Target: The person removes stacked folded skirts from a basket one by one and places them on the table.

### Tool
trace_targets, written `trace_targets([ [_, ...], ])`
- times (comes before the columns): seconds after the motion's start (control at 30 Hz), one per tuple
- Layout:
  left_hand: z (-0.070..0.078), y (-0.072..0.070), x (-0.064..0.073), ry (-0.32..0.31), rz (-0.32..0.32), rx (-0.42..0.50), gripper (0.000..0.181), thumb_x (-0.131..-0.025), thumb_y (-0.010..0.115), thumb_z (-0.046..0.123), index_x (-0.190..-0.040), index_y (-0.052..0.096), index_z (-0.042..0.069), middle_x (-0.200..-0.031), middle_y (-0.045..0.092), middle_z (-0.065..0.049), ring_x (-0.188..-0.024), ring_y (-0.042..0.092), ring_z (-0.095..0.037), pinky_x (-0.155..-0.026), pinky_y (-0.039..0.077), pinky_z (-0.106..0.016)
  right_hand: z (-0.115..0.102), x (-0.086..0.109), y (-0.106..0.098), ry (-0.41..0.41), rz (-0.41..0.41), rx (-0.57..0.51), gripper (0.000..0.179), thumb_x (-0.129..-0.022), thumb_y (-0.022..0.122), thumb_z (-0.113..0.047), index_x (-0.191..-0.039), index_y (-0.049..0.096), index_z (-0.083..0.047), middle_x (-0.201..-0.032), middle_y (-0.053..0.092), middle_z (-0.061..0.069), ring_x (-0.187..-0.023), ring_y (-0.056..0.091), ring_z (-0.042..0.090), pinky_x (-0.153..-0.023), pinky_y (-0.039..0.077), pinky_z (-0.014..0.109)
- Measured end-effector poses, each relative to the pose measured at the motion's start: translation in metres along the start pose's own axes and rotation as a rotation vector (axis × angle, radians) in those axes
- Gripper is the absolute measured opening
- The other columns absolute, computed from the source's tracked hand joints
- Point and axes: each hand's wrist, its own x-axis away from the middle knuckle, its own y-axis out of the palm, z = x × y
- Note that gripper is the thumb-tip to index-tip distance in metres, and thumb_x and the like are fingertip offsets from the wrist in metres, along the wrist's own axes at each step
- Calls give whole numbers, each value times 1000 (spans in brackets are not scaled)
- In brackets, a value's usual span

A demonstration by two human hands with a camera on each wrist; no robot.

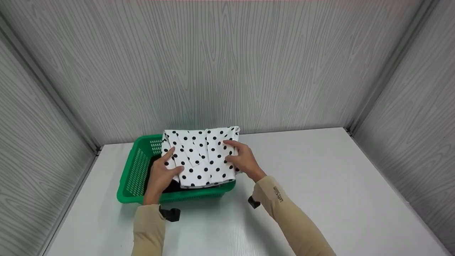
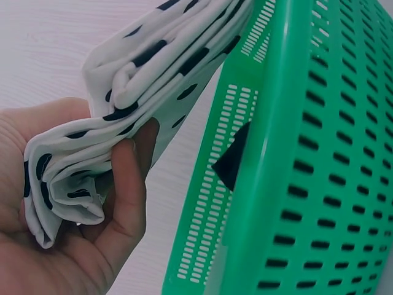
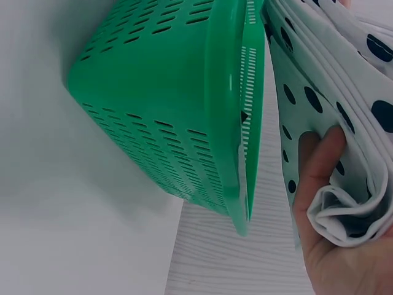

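Note:
A folded white cloth with black polka dots (image 1: 201, 156) is held over the green basket (image 1: 129, 177) by both hands. My left hand (image 1: 161, 176) grips its left side, thumb and forefinger on top. In the left wrist view, the other fingers (image 2: 128, 190) curl under the layered folds (image 2: 147, 74). My right hand (image 1: 245, 160) grips the right side. Its fingers (image 3: 319, 166) reach beneath the rolled edge in the right wrist view. Something black (image 1: 172, 186) lies inside the basket, mostly hidden by the cloth.
The perforated basket stands on a white table (image 1: 302, 185), left of centre. A grey wood-grain panel (image 1: 227, 64) rises behind the table, with side panels at left and right. Black wrist mounts (image 1: 172, 214) hang at both sleeves.

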Motion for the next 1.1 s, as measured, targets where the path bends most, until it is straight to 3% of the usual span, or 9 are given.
trace_targets([
  [0.33,4,21,-1,4,24,16,79,-83,72,-2,-155,41,6,-157,37,-22,-131,44,-29,-112,34,-46,5,6,-18,-8,51,6,55,-86,65,4,-139,63,-8,-146,52,16,-115,56,25,-88,55,39],
  [0.4,5,25,-1,3,26,14,78,-83,72,-1,-155,41,6,-156,38,-22,-119,51,-26,-105,40,-41,7,7,-22,-4,58,4,55,-85,65,4,-139,63,-8,-146,53,16,-113,57,25,-86,55,38],
  [0.47,5,30,0,6,30,14,78,-83,73,-1,-154,43,8,-156,39,-21,-89,56,-23,-87,48,-36,9,8,-26,-5,62,4,55,-85,65,4,-139,63,-8,-146,53,17,-114,57,25,-87,54,37],
  [0.53,6,35,1,17,41,21,77,-83,73,-1,-154,44,9,-155,41,-21,-64,48,-16,-72,47,-29,12,10,-30,-3,63,5,55,-85,65,4,-139,63,-8,-146,53,17,-114,57,26,-88,54,37],
  [0.63,5,45,2,36,23,51,76,-84,73,-2,-154,44,9,-157,38,-21,-46,27,-11,-55,40,-25,18,13,-38,11,81,13,55,-85,66,4,-139,63,-8,-147,52,17,-116,56,26,-89,53,38],
  [0.83,7,63,2,47,0,95,75,-84,72,-3,-153,45,8,-157,37,-21,-49,33,-7,-53,39,-23,27,18,-54,18,93,-9,56,-85,66,7,-140,62,-7,-147,52,18,-118,56,27,-87,53,36],
  [1.1,15,74,2,38,-4,69,76,-83,73,0,-154,44,8,-155,40,-22,-57,44,-11,-66,45,-30,34,18,-69,-19,87,-33,56,-86,64,9,-140,61,-3,-146,51,22,-122,55,29,-90,51,35],
])
